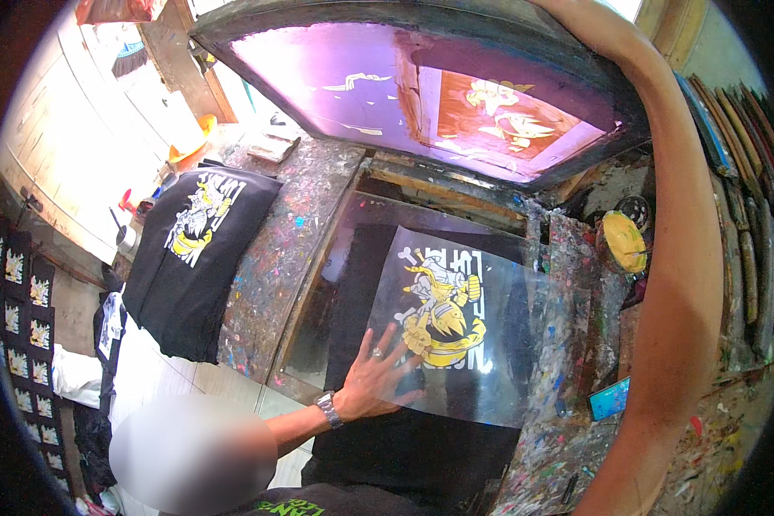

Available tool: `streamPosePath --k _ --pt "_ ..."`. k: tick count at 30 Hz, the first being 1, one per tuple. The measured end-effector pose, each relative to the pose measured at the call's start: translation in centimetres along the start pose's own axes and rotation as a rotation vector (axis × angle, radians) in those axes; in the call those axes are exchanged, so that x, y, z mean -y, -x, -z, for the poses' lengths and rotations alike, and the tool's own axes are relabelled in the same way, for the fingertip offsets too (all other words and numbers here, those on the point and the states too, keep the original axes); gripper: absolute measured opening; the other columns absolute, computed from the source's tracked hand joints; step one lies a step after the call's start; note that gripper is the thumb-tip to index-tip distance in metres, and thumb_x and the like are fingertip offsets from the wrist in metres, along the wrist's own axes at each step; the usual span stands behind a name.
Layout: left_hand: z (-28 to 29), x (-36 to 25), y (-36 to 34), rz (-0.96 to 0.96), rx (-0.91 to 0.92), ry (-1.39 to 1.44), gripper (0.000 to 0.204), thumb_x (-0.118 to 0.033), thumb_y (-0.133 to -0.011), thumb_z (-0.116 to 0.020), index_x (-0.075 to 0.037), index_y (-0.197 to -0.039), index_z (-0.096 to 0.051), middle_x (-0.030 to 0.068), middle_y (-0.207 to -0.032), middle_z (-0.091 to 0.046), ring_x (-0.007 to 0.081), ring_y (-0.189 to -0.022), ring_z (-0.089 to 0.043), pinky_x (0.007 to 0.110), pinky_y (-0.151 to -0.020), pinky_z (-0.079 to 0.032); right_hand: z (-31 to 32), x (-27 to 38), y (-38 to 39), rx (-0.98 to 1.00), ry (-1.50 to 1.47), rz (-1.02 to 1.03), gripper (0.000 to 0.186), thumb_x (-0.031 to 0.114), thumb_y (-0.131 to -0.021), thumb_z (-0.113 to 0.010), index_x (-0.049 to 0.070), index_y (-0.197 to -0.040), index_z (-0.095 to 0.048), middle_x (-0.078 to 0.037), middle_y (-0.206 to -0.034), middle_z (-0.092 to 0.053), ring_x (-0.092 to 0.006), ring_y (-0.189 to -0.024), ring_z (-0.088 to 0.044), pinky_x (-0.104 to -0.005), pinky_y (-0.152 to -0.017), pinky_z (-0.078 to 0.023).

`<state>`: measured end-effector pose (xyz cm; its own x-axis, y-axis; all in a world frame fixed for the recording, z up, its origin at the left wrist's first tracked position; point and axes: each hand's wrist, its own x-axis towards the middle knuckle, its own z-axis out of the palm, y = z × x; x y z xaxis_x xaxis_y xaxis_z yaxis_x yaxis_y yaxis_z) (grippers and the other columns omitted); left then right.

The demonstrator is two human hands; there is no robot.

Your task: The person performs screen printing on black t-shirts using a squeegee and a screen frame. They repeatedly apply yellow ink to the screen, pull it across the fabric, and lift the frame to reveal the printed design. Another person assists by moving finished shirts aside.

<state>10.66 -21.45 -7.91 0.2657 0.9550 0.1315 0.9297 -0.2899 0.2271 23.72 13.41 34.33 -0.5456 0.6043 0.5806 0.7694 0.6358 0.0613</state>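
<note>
My left hand (377, 378) lies flat with fingers spread on the lower left corner of a clear film (499, 361). The film carries a yellow and white cartoon print (441, 310) and lies over a black shirt (404, 447) on the glass-topped printing bed (318, 284). A ring and a wristwatch are on that hand. My right arm (679, 284) reaches up along the right side to the raised, purple-meshed screen frame (361, 77), which hangs tilted over the bed. The right hand itself is hidden at the top edge.
A pile of printed black shirts (189, 258) lies on the paint-spattered table (275, 241) to the left. A tub of yellow ink (623, 241) and a blue phone (609, 398) sit on the right. Wooden frames (740, 215) lean far right. Small prints (17, 292) line the left edge.
</note>
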Motion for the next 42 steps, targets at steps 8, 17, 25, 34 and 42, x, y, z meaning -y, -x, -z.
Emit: streamPosePath --k 8,17,25,34,42 --pt "0.2 0.7 -0.2 -0.014 0.014 0.043 0.069 -0.066 -0.089 -0.065 -0.022 -0.142 -0.063 0.0132 -0.16 -0.043 0.0399 -0.157 -0.018 0.062 -0.125 -0.008 0.8 0.6 1.3 0.093 0.012 -0.036 0.066 0.059 -0.102 -0.044 0.005 -0.13 -0.067 -0.029 -0.131 -0.065 -0.0428 -0.124 -0.062 -0.0455 -0.109 -0.044" --pt "-0.1 -0.6 -0.3 0.032 0.032 -0.024 0.074 -0.065 -0.088 -0.066 -0.024 -0.149 -0.056 0.0136 -0.151 -0.049 0.0412 -0.156 -0.02 0.066 -0.122 -0.013 0.6 -0.1 0.5 0.073 -0.007 0.062 0.061 0.058 -0.102 -0.047 0.007 -0.128 -0.069 -0.028 -0.13 -0.066 -0.0439 -0.121 -0.062 -0.047 -0.107 -0.045" --pt "-0.5 -1.3 -0.6 0.05 -0.027 0.021 0.079 -0.066 -0.087 -0.066 -0.026 -0.153 -0.051 0.0136 -0.151 -0.049 0.041 -0.155 -0.021 0.066 -0.122 -0.013 0.3 -1.5 -0.7 0.181 0.078 0.107 0.059 0.056 -0.102 -0.048 0.008 -0.129 -0.069 -0.028 -0.13 -0.066 -0.0446 -0.121 -0.062 -0.0467 -0.107 -0.046" --pt "3.1 5.4 0.4 0.176 0.009 -0.039 0.076 -0.061 -0.094 -0.062 -0.019 -0.155 -0.048 0.0139 -0.168 -0.032 0.0414 -0.158 -0.016 0.06 -0.126 -0.009 1.9 0.5 1.5 0.084 -0.013 -0.101 0.067 0.059 -0.101 -0.049 0.001 -0.131 -0.066 -0.029 -0.134 -0.063 -0.0426 -0.124 -0.062 -0.0457 -0.109 -0.044" --pt "4.6 8.8 2.4 0.011 0.196 -0.02 0.082 -0.062 -0.094 -0.062 -0.025 -0.162 -0.036 0.0108 -0.172 -0.021 0.0343 -0.16 -0.011 0.056 -0.129 -0.003 1.4 2.1 2.2 0.079 0.007 -0.075 0.067 0.061 -0.099 -0.052 0.001 -0.124 -0.069 -0.027 -0.124 -0.066 -0.0417 -0.114 -0.066 -0.0466 -0.099 -0.048"
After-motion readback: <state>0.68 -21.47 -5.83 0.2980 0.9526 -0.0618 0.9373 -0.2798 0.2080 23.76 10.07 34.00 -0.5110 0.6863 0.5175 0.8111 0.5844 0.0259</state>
